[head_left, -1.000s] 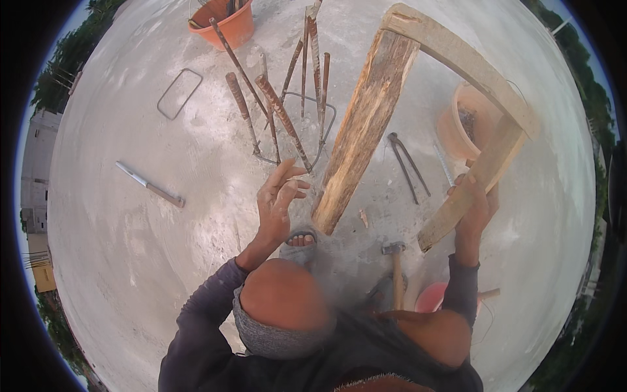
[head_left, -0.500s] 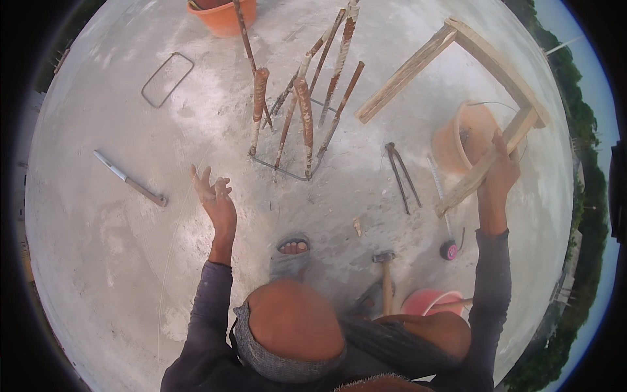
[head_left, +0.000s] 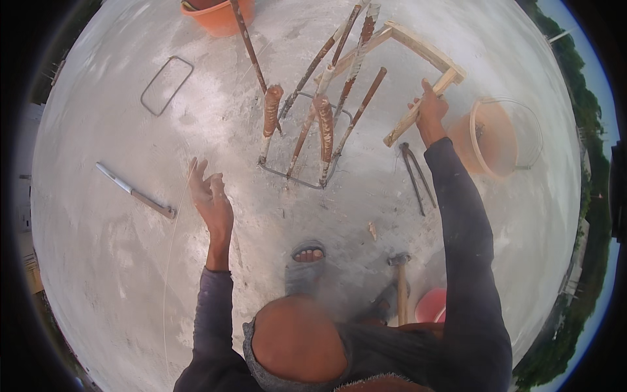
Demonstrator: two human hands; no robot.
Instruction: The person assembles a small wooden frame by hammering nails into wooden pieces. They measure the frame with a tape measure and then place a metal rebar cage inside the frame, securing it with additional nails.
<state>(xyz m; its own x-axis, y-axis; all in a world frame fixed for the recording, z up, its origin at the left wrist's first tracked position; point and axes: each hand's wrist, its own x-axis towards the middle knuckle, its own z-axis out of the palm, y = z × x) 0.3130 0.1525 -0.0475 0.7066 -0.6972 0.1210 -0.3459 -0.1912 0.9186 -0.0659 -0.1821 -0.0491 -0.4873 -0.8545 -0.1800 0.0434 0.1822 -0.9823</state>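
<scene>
My right hand [head_left: 430, 116] grips one short leg of a three-sided wooden frame [head_left: 428, 52], held out past the upright bars. The frame's far leg passes behind the bars. Several rusty rebars [head_left: 273, 111] stand up from the concrete, some splashed with pale cement. A bent steel stirrup [head_left: 297, 179] surrounds their feet. Left of them, my left hand [head_left: 212, 199] hovers palm up with its fingers apart. A thin pale line [head_left: 171, 261] runs close by its fingers; whether they touch it, I cannot tell.
Pincers [head_left: 416, 179] and a hammer [head_left: 401, 287] lie to the right, near an orange bucket [head_left: 486, 140] and a red bucket [head_left: 431, 306]. Leftward lie a long-bladed knife [head_left: 134, 189] and a loose stirrup [head_left: 167, 85]. An orange tub [head_left: 219, 18] stands far off.
My right hand has carried the wooden frame leftward and away from me, from in front of the orange bucket to behind the rebars. My left hand stays open; the view has shifted slightly.
</scene>
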